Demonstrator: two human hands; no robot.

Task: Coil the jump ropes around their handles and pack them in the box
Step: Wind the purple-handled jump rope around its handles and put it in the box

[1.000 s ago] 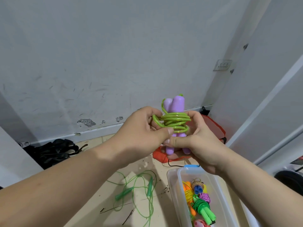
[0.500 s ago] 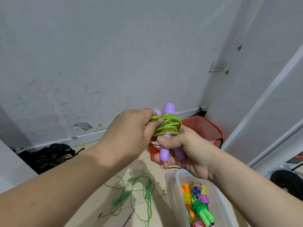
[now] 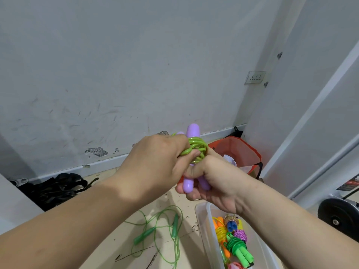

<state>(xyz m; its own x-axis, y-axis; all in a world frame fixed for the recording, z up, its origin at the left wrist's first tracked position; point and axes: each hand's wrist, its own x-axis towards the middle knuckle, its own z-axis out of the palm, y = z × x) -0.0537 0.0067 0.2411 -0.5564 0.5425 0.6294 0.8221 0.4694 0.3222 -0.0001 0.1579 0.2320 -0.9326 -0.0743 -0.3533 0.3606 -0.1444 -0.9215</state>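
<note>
Left hand [image 3: 159, 164]: clenched round the green cord [image 3: 196, 150], thumb pressed on the windings, likely so the last turn cannot spring loose.
Right hand [image 3: 215, 183]: grasps the lower ends of the two purple handles [image 3: 193, 130], holding them side by side as a core.
Box [image 3: 201, 224]: clear plastic, on the floor [image 3: 169, 199] just below the hands, ready to take this bundle.
Loose rope [image 3: 165, 230]: green, sprawled on the floor left of the box, not yet coiled.
Packed ropes [image 3: 235, 241]: several coiled bundles lie inside the box.
</note>
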